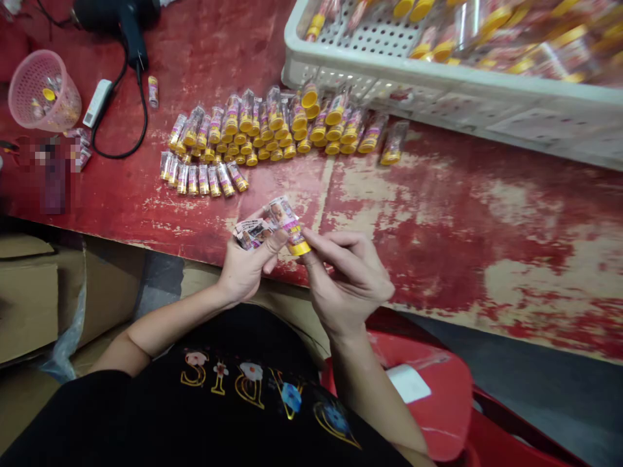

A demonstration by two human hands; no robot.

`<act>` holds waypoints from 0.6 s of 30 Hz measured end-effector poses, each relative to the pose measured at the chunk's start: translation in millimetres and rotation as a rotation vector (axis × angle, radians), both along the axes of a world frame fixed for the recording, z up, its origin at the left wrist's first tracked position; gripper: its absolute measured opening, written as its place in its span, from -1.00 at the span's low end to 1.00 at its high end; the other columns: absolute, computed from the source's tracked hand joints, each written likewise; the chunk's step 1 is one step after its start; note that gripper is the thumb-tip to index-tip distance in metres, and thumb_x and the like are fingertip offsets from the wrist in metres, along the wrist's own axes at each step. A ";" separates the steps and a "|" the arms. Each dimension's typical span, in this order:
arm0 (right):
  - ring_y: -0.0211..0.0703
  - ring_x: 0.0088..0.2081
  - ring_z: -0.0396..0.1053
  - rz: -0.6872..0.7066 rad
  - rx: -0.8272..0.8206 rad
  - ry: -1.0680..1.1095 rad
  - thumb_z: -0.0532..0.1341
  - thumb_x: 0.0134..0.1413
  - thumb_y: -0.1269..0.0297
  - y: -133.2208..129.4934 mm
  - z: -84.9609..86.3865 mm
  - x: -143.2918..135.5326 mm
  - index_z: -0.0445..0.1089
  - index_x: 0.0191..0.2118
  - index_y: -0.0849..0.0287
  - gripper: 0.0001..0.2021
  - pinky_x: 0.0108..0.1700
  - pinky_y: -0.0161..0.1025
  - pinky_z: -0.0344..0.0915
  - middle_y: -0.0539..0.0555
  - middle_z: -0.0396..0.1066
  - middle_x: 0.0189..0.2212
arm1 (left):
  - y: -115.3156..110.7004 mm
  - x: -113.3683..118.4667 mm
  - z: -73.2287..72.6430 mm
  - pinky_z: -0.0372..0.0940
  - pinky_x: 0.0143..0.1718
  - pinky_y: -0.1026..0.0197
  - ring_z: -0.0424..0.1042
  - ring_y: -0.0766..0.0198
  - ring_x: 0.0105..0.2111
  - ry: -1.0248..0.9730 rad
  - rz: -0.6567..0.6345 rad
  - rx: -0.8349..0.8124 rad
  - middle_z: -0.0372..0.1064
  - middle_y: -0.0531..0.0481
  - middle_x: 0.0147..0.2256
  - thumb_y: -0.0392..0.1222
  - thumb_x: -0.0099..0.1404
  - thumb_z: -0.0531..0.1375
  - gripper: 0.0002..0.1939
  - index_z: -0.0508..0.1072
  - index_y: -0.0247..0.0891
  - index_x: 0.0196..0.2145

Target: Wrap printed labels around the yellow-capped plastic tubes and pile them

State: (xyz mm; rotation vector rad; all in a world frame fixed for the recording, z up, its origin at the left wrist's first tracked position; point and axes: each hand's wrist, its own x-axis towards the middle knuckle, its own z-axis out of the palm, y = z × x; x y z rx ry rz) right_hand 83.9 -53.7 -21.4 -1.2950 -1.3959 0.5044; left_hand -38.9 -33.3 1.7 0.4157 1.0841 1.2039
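Note:
My left hand point(248, 263) is closed around a stack of printed labels point(252, 233), and its thumb presses near a small tube point(291, 228) with a yellow cap. The fingers of my right hand point(345, 275) pinch that tube at its capped end, which points down toward me. A printed wrapper covers the tube. Beyond both hands, rows of similar yellow-capped tubes point(275, 123) lie side by side and piled on the worn red table point(438, 233).
A white perforated crate point(438, 87) with many tubes stands at the back right. At the left are a pink basket point(45, 91), a heat gun point(131, 32) with a black cord, and cardboard boxes point(29, 298). A red stool point(423, 395) is below the table edge.

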 end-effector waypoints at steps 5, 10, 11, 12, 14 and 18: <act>-0.32 -0.41 0.35 -0.097 0.040 0.012 0.39 -0.01 0.49 2.3 2.9 -8.4 0.60 -0.16 0.00 -0.72 -0.45 -0.33 0.28 -0.03 0.40 -0.43 | -4.5 -1.5 1.2 -0.04 -0.69 0.38 0.00 0.61 -0.71 -0.012 -0.013 -0.005 0.29 0.21 -0.51 -0.07 -0.06 0.51 -0.35 0.47 -0.17 -0.01; -0.31 -0.40 0.37 -0.078 0.053 -0.014 0.38 0.01 0.50 5.9 2.0 -12.4 0.59 -0.16 0.01 -0.72 -0.41 -0.31 0.31 -0.03 0.41 -0.42 | -2.9 -4.9 2.7 -0.05 -0.69 0.39 -0.01 0.61 -0.71 -0.027 0.019 -0.001 0.27 0.22 -0.51 -0.10 -0.06 0.51 -0.41 0.48 -0.17 -0.05; -0.31 -0.40 0.38 -0.073 0.062 -0.016 0.38 0.00 0.51 6.9 1.4 -13.4 0.59 -0.15 0.00 -0.71 -0.40 -0.31 0.31 -0.03 0.41 -0.42 | -2.6 -5.9 2.7 -0.06 -0.69 0.39 -0.01 0.62 -0.72 -0.033 0.022 -0.005 0.25 0.22 -0.52 -0.10 -0.05 0.51 -0.43 0.49 -0.18 -0.07; -0.31 -0.39 0.38 -0.068 0.071 -0.018 0.38 0.00 0.52 7.9 0.8 -14.6 0.59 -0.15 -0.01 -0.69 -0.40 -0.31 0.32 -0.03 0.41 -0.42 | -2.4 -6.9 2.5 -0.07 -0.69 0.39 0.00 0.62 -0.72 -0.039 0.023 -0.009 0.24 0.23 -0.53 -0.10 -0.05 0.51 -0.45 0.49 -0.19 -0.10; -0.32 -0.40 0.38 -0.064 0.097 -0.016 0.38 -0.02 0.55 9.9 -0.5 -17.6 0.59 -0.14 -0.02 -0.66 -0.39 -0.32 0.32 -0.04 0.42 -0.42 | -2.6 -8.9 1.7 -0.08 -0.69 0.40 0.00 0.62 -0.72 -0.050 0.022 -0.012 0.22 0.23 -0.54 -0.09 -0.04 0.50 -0.50 0.48 -0.22 -0.16; -0.33 -0.41 0.38 -0.047 0.134 -0.006 0.39 -0.04 0.58 12.6 -1.6 -24.4 0.59 -0.16 -0.03 -0.64 -0.40 -0.33 0.30 -0.05 0.41 -0.43 | -3.1 -12.7 -0.7 -0.09 -0.68 0.41 0.00 0.63 -0.71 -0.072 0.048 -0.026 0.21 0.23 -0.55 -0.11 -0.06 0.51 -0.56 0.45 -0.26 -0.28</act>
